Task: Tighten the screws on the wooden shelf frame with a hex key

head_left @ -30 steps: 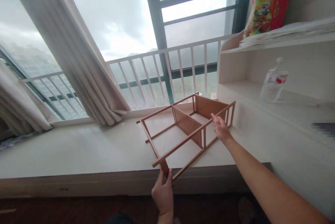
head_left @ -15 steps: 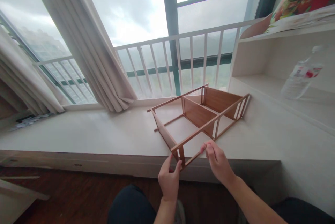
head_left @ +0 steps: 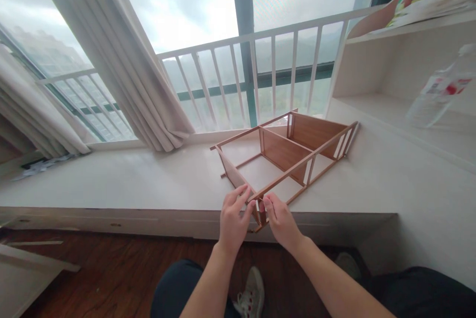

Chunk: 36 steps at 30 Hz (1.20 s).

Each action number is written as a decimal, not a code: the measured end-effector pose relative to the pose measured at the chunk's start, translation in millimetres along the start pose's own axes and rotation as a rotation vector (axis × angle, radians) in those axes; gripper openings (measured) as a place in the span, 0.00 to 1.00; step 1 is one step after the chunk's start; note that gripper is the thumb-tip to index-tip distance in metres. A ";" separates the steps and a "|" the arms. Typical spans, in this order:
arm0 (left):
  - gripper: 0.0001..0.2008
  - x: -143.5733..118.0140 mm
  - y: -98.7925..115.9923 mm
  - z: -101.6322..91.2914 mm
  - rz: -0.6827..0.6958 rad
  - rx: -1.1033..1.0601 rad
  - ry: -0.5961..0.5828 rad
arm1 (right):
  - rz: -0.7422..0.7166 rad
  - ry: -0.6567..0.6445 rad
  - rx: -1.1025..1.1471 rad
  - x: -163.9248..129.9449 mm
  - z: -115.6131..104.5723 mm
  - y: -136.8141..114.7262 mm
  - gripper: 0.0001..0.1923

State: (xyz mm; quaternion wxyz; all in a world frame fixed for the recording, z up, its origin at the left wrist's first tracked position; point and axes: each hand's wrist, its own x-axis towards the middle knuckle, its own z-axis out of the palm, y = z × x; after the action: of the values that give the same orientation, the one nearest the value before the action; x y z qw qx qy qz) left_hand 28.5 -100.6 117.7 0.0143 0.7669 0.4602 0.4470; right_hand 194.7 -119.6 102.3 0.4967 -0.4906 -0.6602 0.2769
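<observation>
A brown wooden shelf frame [head_left: 284, 152] lies on its side on the pale window ledge [head_left: 130, 184], its near end panel at the ledge's front edge. My left hand [head_left: 233, 219] grips that near end panel, fingers over its top. Just right of it, my right hand [head_left: 280, 219] pinches the end of the frame's upper front rail at the same corner. Both hands meet at this near corner and hide the joint.
White built-in shelves [head_left: 401, 110] stand on the right with a plastic bottle [head_left: 439, 92] lying on one. A beige curtain [head_left: 122, 65] hangs at the left before the window and white railing [head_left: 260, 75]. Dark wood floor and my shoe [head_left: 253, 291] are below.
My right hand has come back along the rail from the frame's far part to its near corner. My left hand has risen onto the end panel. The view dipped lower.
</observation>
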 end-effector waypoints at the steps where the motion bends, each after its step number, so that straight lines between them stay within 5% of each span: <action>1: 0.16 -1.2 0.2 0.1 0.005 0.004 0.007 | -0.003 0.003 -0.002 0.5 0.9 -0.6 0.24; 13: 0.16 7.9 -4.5 -11.7 0.020 -0.114 -0.152 | -0.044 0.104 -0.102 2.5 12.2 3.6 0.23; 24: 0.16 10.2 -7.2 -13.6 0.061 -0.087 -0.159 | -0.053 0.170 -0.278 -0.7 16.1 8.1 0.29; 36: 0.16 12.6 -15.9 -12.8 0.004 -0.097 -0.162 | 0.085 0.067 -0.080 12.1 17.3 -7.7 0.20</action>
State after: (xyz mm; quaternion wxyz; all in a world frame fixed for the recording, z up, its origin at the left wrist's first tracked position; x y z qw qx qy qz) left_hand 10.7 -87.3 126.9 0.0877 0.7998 0.4337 0.4056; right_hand 175.5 -109.1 107.4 0.4862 -0.5465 -0.6326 0.2545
